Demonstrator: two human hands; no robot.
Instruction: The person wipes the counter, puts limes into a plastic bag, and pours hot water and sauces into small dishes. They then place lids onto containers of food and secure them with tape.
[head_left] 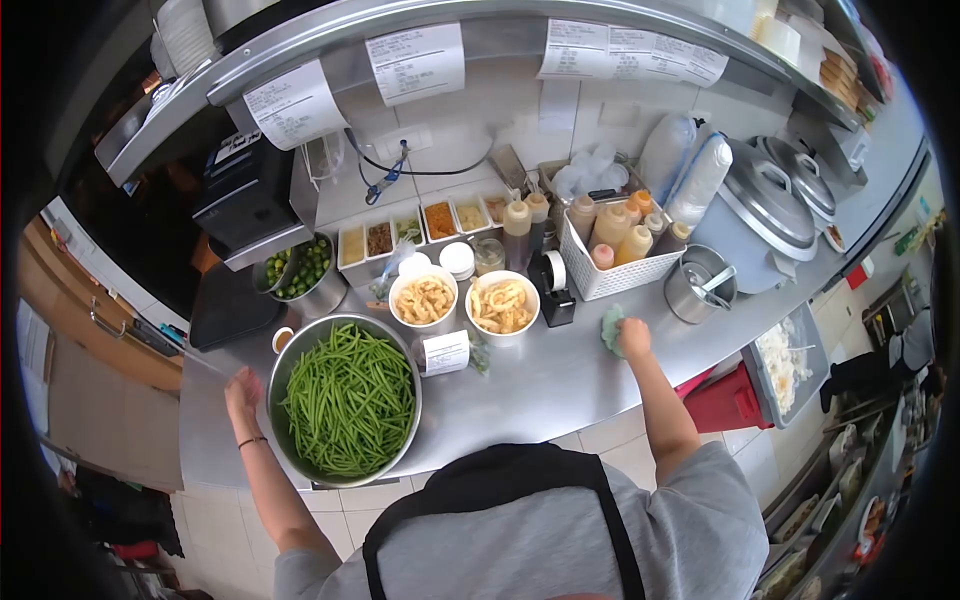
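My right hand (633, 338) is closed on a pale green cloth (612, 330), which touches the steel counter in front of the white basket. My left hand (243, 393) is just left of a large steel bowl (414, 420) heaped with green beans (350, 400). Its fingers are small in view, and I cannot make out how far they are curled or whether they touch the rim. Between my hands stand two white tubs of fries, a left tub (423, 298) and a right tub (503, 308). A printed slip (446, 352) lies in front of them.
A white basket (625, 275) holds several squeeze bottles. Right of it stands a steel pot (700, 285) with utensils. Behind the tubs are a tape dispenser (556, 295) and a row of topping containers (438, 220). A pot of limes (305, 275) stands back left. Order slips (415, 62) hang overhead.
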